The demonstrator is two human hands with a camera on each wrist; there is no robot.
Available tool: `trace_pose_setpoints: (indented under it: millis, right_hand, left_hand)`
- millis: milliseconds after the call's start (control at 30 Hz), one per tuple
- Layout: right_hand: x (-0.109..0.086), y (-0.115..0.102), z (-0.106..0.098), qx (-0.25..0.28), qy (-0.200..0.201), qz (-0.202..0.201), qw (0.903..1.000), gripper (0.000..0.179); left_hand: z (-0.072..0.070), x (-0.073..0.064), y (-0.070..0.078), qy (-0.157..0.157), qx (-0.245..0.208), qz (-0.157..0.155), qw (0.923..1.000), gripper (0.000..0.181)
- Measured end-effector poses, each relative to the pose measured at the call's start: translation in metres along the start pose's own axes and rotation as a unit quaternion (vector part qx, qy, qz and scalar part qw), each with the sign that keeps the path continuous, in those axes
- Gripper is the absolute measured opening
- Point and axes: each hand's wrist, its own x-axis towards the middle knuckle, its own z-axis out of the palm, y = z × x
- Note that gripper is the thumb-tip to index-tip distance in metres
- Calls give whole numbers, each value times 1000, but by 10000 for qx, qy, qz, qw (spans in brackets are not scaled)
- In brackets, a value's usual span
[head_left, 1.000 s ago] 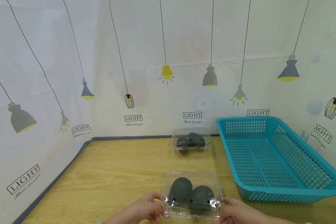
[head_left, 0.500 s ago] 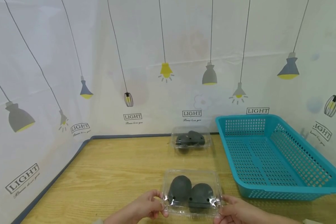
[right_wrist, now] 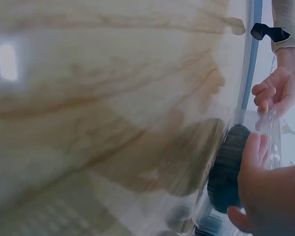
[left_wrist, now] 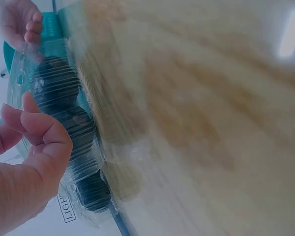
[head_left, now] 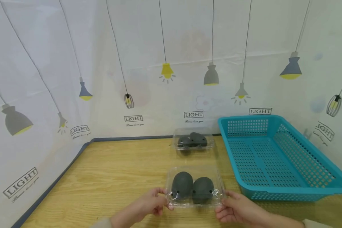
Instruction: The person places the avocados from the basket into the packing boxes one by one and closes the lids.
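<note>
A clear plastic clamshell box holds two dark oval pieces, like avocados, and sits low in the middle of the head view. My left hand pinches its left side near the front corner, thumb toward me. At the opposite side, my right hand grips the front right corner with curled fingers. From the left wrist, the dark pieces show through the ridged clear wall beyond my left hand. The right wrist view has my right hand against the box side, close over the table.
A second clear box with similar dark pieces stands at the back, by the patterned wall covering. To the right is a large turquoise basket with perforated sides. Wood-grain table surface extends to the left.
Both hands have moved the held box forward, toward the back of the table and closer to the second box. The grip stays the same; the head view has shifted slightly.
</note>
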Motion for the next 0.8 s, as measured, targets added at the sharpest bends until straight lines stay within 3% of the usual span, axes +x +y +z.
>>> trace_pose_setpoints:
  millis: [167,400,667,800]
  right_hand:
    - [10,-4,2,-289,861,-30,9959,66]
    - [26,-6,7,-268,1919,-274,9807,53]
    - [36,-8,6,-532,2297,-423,9709,55]
    - [40,-8,5,-559,2402,-533,9677,55]
  left_hand:
    - [-2,13,4,116,-75,-137,9998,43]
    - [-3,34,9,304,-243,-94,9992,50]
    - [8,43,6,929,-1044,173,9900,37]
    - [14,45,6,972,-1234,248,9873,37]
